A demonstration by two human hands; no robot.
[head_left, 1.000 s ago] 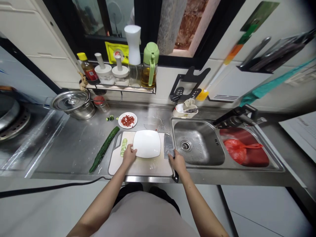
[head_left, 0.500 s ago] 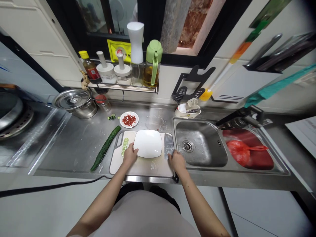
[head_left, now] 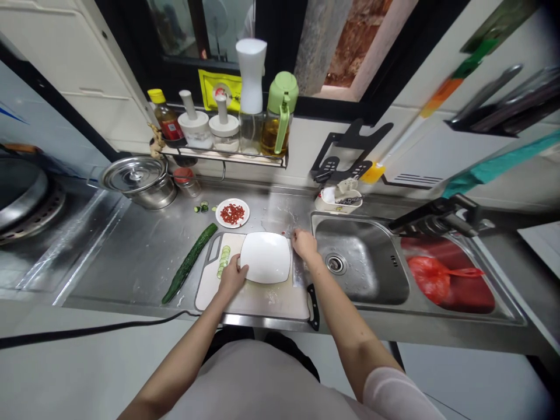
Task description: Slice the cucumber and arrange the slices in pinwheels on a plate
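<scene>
In the head view, the right hand has moved since the earlier frame from beside the knife handle to the far right corner of the cutting board. The knife now shows its black handle uncovered. The left hand has stayed at the left edge of the white plate.

The left hand pinches that edge, its thumb on top and its fingers at the side. The white plate is over the middle and far part of the cutting board; whether it rests there or is held slightly up, I cannot tell. The right hand's fingers are curled close together near the far end of the knife; I cannot tell whether they pinch anything. The knife lies along the right side of the cutting board, handle toward the near edge.

Cucumber slices lie overlapped in a row on the left part of the board, just beside the left hand. A whole cucumber lies slanted on the metal counter, left of the board. Beyond the board, a small round plate holds chopped red pieces, with green cucumber bits to its left. A lidded pot stands at the far left. To the right are the sink and a red bag.
</scene>
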